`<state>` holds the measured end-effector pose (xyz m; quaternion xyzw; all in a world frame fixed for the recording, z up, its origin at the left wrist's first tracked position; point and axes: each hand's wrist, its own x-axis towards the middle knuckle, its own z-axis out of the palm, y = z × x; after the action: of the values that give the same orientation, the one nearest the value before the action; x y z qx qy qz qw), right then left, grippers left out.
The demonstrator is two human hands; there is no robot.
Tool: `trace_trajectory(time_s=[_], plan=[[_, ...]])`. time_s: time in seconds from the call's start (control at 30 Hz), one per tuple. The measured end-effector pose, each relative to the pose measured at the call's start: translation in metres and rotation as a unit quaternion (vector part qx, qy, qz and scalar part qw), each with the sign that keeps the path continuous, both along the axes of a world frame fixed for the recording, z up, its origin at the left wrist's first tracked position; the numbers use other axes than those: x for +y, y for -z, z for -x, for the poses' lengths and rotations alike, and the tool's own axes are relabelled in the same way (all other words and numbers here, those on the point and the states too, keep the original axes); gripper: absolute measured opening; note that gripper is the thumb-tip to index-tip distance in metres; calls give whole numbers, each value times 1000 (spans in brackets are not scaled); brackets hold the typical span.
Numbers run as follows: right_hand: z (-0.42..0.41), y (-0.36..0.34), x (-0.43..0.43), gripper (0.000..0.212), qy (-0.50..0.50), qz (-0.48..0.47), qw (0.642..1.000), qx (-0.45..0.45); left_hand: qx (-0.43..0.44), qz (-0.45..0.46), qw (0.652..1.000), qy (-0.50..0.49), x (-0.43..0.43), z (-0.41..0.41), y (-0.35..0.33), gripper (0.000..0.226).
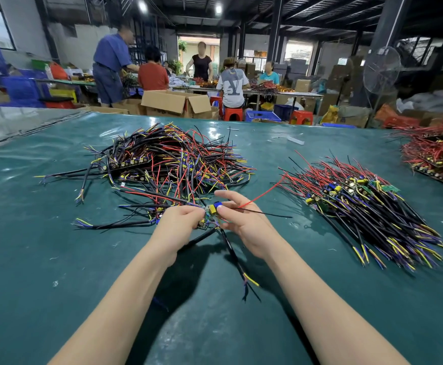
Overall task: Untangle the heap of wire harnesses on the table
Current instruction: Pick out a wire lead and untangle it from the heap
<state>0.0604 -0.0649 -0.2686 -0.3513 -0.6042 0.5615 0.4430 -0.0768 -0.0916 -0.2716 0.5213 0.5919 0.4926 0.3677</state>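
Both my forearms reach forward over the dark green surface (pixel 57 259). My left hand (pixel 181 219) and right hand (pixel 244 219) meet just in front of the tangled heap of black, red, yellow and blue wire harnesses (pixel 173 159). Each grip is closed, fingertips pinching one small green circuit board with yellow and blue parts (pixel 212 210), lifted just clear of the heap's near edge. Its black cables trail toward me.

Glossy, smooth teal sheeting over table (pixel 57 259), with patches of glare; heap of wire harnesses (pixel 173 159) in smooth plastic-insulated red, black, yellow and blue leads; matt brown cardboard box (pixel 162 101); shiny red plastic stool (pixel 232 115); metal wire fan guard (pixel 381 71).
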Motion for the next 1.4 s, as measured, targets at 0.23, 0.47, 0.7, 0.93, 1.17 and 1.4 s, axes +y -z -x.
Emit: trace_trajectory(time_s=[0.23, 0.47, 0.7, 0.93, 1.17, 1.4], plan=[[-1, -4, 1, 23, 69, 13, 984, 161, -113, -9, 994, -6, 0, 1, -2, 40], [1, -9, 1, 21, 55, 112, 938, 323, -182, 7, 982, 53, -4, -6, -5, 47], [10, -5, -5, 20, 65, 85, 955, 275, -266, 84, 959, 50, -6, -4, -7, 21], [8, -6, -2, 22, 164, 42, 967, 190, -239, 71, 967, 62, -7, -6, -6, 32], [-27, -12, 14, 25, 258, 79, 932, 244, -163, 96, 973, 131, -8, 1, -6, 50], [-46, -8, 22, 24, 334, 72, 891, 298, -117, 116, 975, 150, -9, 2, -3, 43]])
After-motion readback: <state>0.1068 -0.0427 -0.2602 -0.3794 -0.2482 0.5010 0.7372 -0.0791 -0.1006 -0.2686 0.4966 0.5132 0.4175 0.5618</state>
